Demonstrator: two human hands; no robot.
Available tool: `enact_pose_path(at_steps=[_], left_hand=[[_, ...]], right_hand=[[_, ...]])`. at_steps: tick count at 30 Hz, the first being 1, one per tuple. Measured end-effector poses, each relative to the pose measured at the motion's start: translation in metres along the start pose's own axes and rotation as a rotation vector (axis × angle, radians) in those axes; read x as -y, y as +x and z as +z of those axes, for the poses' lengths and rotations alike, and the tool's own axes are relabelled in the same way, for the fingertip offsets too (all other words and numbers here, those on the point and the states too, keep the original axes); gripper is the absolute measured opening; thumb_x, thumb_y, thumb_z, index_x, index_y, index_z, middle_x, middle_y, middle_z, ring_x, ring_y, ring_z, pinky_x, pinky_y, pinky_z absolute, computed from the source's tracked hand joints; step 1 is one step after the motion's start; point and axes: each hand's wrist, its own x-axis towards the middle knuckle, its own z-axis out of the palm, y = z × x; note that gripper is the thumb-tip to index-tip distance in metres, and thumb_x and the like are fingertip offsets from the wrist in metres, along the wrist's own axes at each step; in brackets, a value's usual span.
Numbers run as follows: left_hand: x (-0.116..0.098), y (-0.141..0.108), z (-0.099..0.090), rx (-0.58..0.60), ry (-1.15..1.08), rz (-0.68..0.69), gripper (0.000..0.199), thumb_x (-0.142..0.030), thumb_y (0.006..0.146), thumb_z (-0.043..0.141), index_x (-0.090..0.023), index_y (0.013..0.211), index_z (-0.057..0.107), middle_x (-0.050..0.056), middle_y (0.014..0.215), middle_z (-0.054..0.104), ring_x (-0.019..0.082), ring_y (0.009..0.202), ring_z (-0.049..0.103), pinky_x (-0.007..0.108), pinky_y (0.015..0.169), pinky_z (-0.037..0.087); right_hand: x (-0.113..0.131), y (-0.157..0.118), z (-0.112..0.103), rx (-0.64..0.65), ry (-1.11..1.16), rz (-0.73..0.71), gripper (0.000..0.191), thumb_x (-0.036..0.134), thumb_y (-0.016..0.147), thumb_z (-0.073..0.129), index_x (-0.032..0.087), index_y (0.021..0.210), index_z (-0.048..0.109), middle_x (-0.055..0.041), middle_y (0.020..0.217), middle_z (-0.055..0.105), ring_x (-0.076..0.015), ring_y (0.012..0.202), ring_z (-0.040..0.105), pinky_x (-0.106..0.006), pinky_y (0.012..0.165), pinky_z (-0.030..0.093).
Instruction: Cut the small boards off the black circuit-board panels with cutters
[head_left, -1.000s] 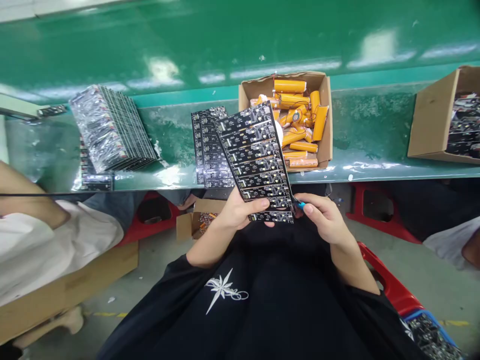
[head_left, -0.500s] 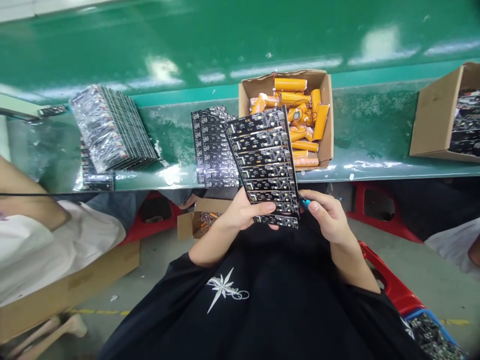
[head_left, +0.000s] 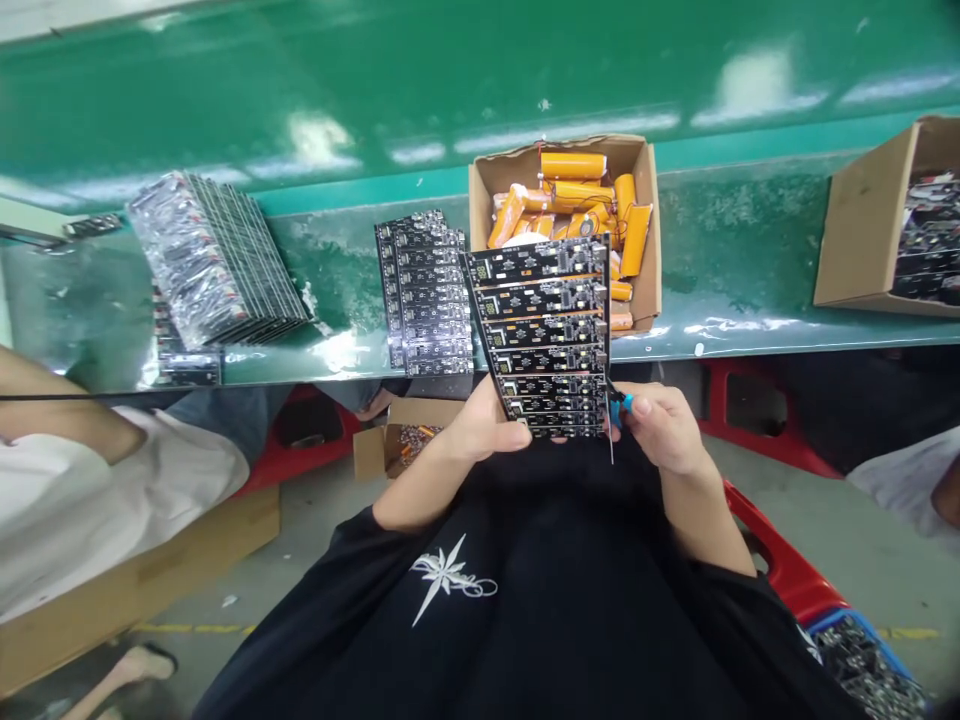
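left hand [head_left: 480, 425] is pinching the board [head_left: 546, 335] low | right hand [head_left: 660, 428] is gripping a blue tool [head_left: 621, 405] | board looks thin, stiff, light, breakable; hold edges

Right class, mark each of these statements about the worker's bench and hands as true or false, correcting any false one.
1. The left hand holds a black circuit panel. True.
2. The right hand is empty. False: it pinches a small blue-handled tool at the panel's edge.
3. The open cardboard box behind the panel holds orange cylinders. True.
4. The stack of black panels lies on the floor. False: it rests on the green bench.
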Motion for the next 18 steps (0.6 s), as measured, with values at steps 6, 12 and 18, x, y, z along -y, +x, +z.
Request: enact_pose_path(at_steps=[6,12,18], left_hand=[[0.017,0.007,0.002,-0.487,0.197,0.269,0.064,-0.073,0.079,0.088,-0.021,0.116,0.076,0.008,0.105,0.082,0.027,0.099,0.080,0.040,0.093,0.068],[0.025,0.003,0.009,-0.489,0.311,0.244,0.052,-0.064,0.087,0.086,-0.020,0.112,0.077,0.009,0.111,0.083,0.026,0.103,0.080,0.041,0.097,0.067],[0.008,0.009,0.022,-0.371,0.041,0.005,0.061,-0.070,0.075,0.093,-0.022,0.107,0.074,0.006,0.090,0.081,0.028,0.083,0.081,0.045,0.082,0.071]], right_hand=[[0.017,-0.006,-0.009,0.031,-0.339,-0.075,0.034,0.049,0.111,0.063,0.023,0.116,0.085,-0.0029,0.086,0.078,-0.0171,0.068,0.068,-0.029,0.067,0.055],[0.022,-0.005,-0.001,-0.146,-0.453,-0.078,0.038,0.053,0.110,0.064,0.023,0.118,0.085,-0.0043,0.089,0.078,-0.0219,0.082,0.074,-0.033,0.080,0.059],[0.001,-0.002,-0.002,0.052,0.082,0.059,0.058,0.066,0.107,0.060,0.019,0.079,0.077,-0.0039,0.068,0.067,-0.0169,0.055,0.057,-0.031,0.053,0.049]])
